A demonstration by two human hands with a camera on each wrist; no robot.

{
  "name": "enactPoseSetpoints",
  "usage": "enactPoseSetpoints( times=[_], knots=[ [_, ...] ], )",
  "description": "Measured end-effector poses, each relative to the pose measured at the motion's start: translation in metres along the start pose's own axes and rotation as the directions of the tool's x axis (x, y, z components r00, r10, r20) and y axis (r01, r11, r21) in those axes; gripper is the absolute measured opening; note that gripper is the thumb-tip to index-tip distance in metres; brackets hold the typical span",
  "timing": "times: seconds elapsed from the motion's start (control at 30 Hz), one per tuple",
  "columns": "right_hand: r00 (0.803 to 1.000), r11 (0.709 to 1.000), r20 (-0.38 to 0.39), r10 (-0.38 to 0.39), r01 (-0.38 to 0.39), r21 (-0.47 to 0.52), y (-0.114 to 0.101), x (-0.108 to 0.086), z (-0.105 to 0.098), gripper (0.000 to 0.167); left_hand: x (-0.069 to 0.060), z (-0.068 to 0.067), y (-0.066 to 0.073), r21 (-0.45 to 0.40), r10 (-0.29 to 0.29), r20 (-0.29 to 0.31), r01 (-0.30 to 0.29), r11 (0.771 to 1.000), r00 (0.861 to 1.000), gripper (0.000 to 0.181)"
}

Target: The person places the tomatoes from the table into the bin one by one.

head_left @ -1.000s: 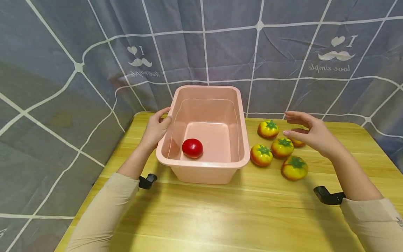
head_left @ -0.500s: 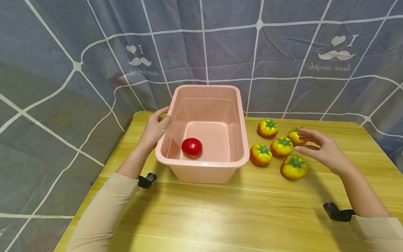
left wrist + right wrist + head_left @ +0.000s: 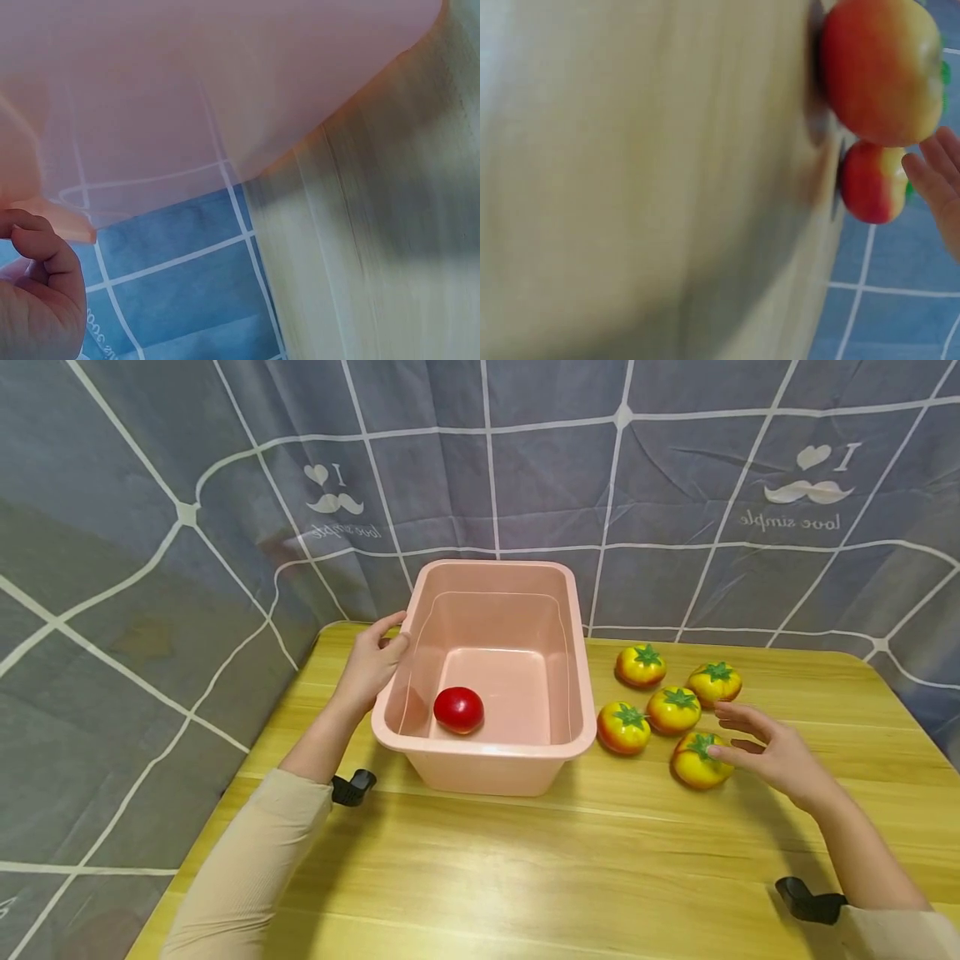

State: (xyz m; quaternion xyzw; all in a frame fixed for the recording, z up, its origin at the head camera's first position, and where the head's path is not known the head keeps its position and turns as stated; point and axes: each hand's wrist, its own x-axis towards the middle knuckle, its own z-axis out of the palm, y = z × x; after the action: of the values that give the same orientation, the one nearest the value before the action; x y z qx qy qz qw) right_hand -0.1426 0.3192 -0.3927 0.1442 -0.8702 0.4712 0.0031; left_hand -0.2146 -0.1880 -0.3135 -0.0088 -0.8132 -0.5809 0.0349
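In the head view, my left hand [image 3: 372, 662] grips the left rim of a deep pink plastic basin [image 3: 480, 773]. A smooth red round fruit [image 3: 459, 710] lies inside, near the basin's front wall. To the right, my right hand [image 3: 780, 762] hovers with fingers spread beside the front yellow-and-red toy tomato [image 3: 697, 764]. Its thumb overlaps that tomato's green top; contact cannot be told. The right wrist view shows the fingertips close to a large tomato [image 3: 881, 71], with another tomato [image 3: 871, 184] behind. Curled left fingers [image 3: 45, 251] show by the basin's edge in the left wrist view.
More toy tomatoes sit right of the basin: one at the back [image 3: 641, 667], a back-right tomato [image 3: 716, 683], a middle tomato [image 3: 673, 710] and one by the basin [image 3: 624, 729]. The wooden table [image 3: 480, 877] meets a grey checked curtain [image 3: 547, 477] behind and left.
My right hand has moved toward me and slightly right, from above the back-right tomato to the front one. The left hand and basin stay in place.
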Motion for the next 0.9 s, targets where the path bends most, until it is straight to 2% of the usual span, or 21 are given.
enactPoseSetpoints(
  times=[0.33, 0.57, 0.9],
  knots=[
    [0.999, 0.999, 0.013, 0.037, -0.037, -0.021, 0.014, -0.011, 0.006, 0.062, 0.000, 0.001, 0.003, 0.000, -0.008, 0.013, 0.008, 1.000, 1.000, 0.051],
    [0.999, 1.000, 0.026, 0.024, -0.024, -0.017, 0.017, -0.013, 0.009, 0.064, -0.003, 0.000, 0.004, -0.006, -0.017, 0.016, 0.017, 1.000, 1.000, 0.050],
    [0.998, 0.997, 0.038, 0.049, -0.047, -0.054, 0.018, -0.012, 0.010, 0.066, -0.002, -0.001, 0.004, 0.007, -0.012, 0.019, 0.012, 1.000, 1.000, 0.051]
  ],
)
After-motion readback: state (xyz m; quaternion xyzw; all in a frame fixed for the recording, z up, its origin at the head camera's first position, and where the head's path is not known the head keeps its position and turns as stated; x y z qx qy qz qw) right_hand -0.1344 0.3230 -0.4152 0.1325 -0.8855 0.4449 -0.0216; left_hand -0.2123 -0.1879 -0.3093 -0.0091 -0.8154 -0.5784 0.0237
